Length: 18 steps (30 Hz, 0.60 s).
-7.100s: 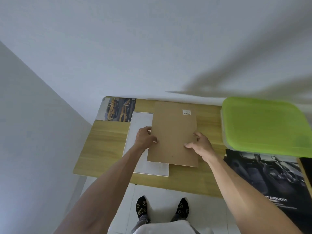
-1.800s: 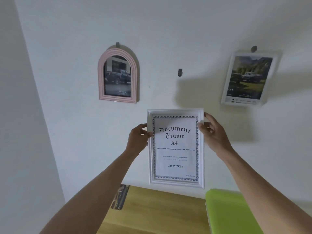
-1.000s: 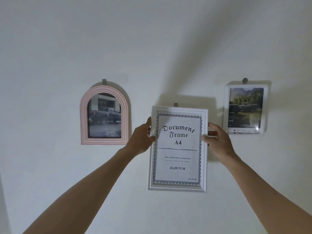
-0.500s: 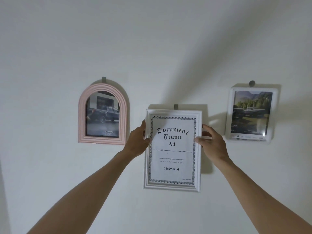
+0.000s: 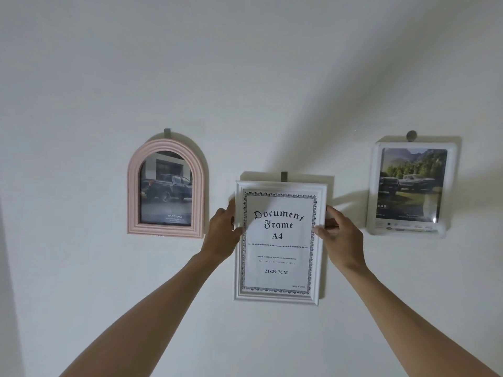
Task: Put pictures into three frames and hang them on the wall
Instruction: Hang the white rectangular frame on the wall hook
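White frame, upright against the wall, held at its two side edges: left hand gripped the left edge, right hand the right, thumbs on the front. It held a printed sheet reading "Document Frame A4"; a grey hook showed just above its top edge. Pink arched frame with a truck picture hung to the left, rounded white frame with a vehicle picture to the right, each under its own hook.

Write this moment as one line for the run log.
stage: hanging third frame | left hand, right hand: grip white document frame sides | hook: at top edge | seated: cannot tell
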{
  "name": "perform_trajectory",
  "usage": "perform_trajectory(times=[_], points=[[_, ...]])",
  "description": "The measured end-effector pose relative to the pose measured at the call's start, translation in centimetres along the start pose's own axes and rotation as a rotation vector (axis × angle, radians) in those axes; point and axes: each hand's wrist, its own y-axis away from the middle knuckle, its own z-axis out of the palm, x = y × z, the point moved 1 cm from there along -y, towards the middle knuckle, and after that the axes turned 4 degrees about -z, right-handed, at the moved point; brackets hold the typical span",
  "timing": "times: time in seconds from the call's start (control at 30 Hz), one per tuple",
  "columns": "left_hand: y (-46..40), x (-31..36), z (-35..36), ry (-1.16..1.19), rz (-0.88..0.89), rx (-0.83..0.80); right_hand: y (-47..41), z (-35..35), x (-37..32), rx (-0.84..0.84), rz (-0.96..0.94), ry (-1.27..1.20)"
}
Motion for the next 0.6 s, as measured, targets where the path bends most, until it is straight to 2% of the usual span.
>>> perform_trajectory(times=[0.4, 0.6], points=[[0.0, -0.5, 1.3, 0.027, -0.012, 0.123, -0.2, 0.0, 0.8, 0.035, -0.054, 0.035], [-0.3, -0.5, 1.3, 0.037, -0.009, 0.097, -0.2, -0.2, 0.9, 0.033, -0.071, 0.064]])
